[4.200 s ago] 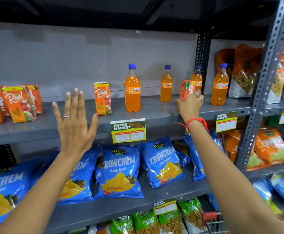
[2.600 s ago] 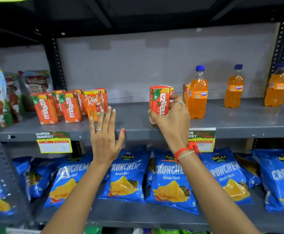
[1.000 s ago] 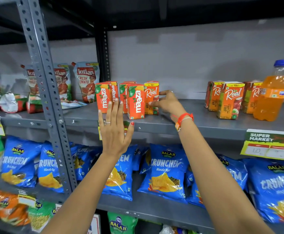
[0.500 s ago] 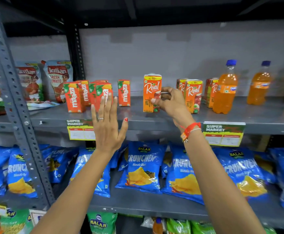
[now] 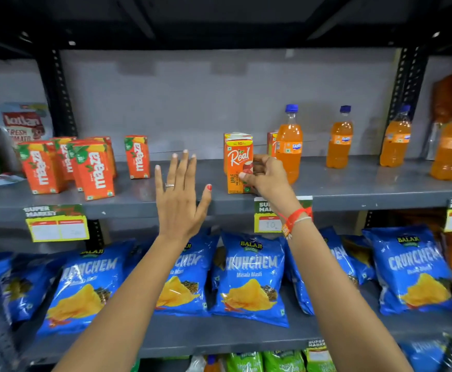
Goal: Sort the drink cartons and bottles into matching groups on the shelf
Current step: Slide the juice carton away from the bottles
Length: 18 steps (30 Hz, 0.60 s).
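My right hand (image 5: 266, 178) grips an orange Real apple carton (image 5: 237, 163) by its right side; the carton stands upright on the grey shelf (image 5: 354, 189), just left of more Real cartons (image 5: 272, 143) half hidden behind a Fanta bottle (image 5: 288, 145). Other orange Fanta bottles (image 5: 340, 138) stand in a row to the right. A group of red-orange Maaza cartons (image 5: 66, 167) stands at the left, with one Maaza carton (image 5: 137, 156) a little apart. My left hand (image 5: 179, 196) is raised flat with fingers spread, in front of the shelf edge, holding nothing.
Tomato sauce pouches (image 5: 23, 124) sit at the far left behind a black upright post (image 5: 58, 92). Blue Crunchem chip bags (image 5: 249, 275) fill the shelf below. Yellow price tags (image 5: 57, 224) hang on the shelf edge. Orange snack bags (image 5: 450, 98) are at the far right.
My right hand has carried the Real carton to the right, away from the Maaza group, toward the other Real cartons and the first Fanta bottle. My left hand stays raised and flat.
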Each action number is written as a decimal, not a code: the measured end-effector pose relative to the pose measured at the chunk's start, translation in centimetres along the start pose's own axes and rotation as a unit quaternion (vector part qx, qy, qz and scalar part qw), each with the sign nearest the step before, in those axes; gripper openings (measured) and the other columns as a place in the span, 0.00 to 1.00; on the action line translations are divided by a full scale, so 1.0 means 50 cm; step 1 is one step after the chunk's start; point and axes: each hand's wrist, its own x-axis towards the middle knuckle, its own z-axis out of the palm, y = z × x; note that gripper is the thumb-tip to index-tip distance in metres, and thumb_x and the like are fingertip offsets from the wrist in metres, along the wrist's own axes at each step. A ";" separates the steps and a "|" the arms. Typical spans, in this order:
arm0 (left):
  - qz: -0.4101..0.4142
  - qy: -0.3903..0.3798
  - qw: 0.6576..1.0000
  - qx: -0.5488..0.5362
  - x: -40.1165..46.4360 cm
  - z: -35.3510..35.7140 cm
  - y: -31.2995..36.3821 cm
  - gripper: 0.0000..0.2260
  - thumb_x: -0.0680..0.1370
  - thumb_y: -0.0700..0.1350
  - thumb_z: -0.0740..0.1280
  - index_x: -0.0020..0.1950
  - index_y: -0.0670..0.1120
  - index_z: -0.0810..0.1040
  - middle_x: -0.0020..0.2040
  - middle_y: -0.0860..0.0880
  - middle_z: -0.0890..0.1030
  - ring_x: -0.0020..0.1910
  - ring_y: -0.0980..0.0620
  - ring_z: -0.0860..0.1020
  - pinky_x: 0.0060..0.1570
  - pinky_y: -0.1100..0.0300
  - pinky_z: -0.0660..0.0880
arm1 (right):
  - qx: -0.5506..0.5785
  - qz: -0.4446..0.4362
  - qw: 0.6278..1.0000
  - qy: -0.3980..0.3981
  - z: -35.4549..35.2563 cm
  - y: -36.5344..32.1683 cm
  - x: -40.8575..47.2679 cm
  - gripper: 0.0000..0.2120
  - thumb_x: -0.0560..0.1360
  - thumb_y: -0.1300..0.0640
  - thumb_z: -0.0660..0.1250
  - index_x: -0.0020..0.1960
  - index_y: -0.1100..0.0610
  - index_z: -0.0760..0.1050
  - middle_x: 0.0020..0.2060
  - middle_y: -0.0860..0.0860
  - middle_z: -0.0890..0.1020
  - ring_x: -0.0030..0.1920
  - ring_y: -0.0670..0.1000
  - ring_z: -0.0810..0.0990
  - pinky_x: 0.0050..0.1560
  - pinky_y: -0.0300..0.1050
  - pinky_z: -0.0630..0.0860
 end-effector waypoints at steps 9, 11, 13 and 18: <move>-0.016 0.016 1.000 0.015 -0.004 0.013 0.011 0.27 0.78 0.55 0.51 0.74 0.42 0.59 0.74 0.44 0.63 0.73 0.46 0.60 0.72 0.45 0.51 | 0.038 -0.002 0.999 0.023 -0.036 0.002 -0.004 0.24 0.70 0.59 0.72 0.64 0.61 0.71 0.54 0.51 0.80 0.53 0.48 0.78 0.51 0.39 0.77; -0.015 0.018 1.000 0.016 -0.010 0.015 0.013 0.27 0.78 0.55 0.52 0.74 0.42 0.59 0.74 0.44 0.63 0.73 0.46 0.59 0.72 0.45 0.50 | 0.057 -0.026 0.991 0.116 -0.061 0.002 -0.002 0.21 0.70 0.58 0.73 0.60 0.58 0.73 0.49 0.51 0.80 0.47 0.46 0.77 0.40 0.30 0.72; -0.013 0.020 1.000 0.016 -0.019 0.017 0.019 0.27 0.78 0.54 0.53 0.74 0.42 0.60 0.73 0.44 0.63 0.73 0.46 0.59 0.72 0.45 0.50 | 0.041 -0.058 0.974 0.214 -0.081 0.008 0.007 0.18 0.70 0.59 0.72 0.58 0.58 0.74 0.51 0.54 0.81 0.46 0.47 0.77 0.42 0.32 0.74; -0.019 0.028 0.999 0.019 -0.034 0.024 0.035 0.26 0.78 0.53 0.54 0.73 0.42 0.61 0.73 0.44 0.64 0.73 0.44 0.60 0.72 0.46 0.48 | -0.103 -0.045 0.956 0.270 -0.106 0.028 0.053 0.28 0.68 0.56 0.74 0.64 0.58 0.68 0.63 0.58 0.74 0.64 0.57 0.73 0.62 0.52 0.74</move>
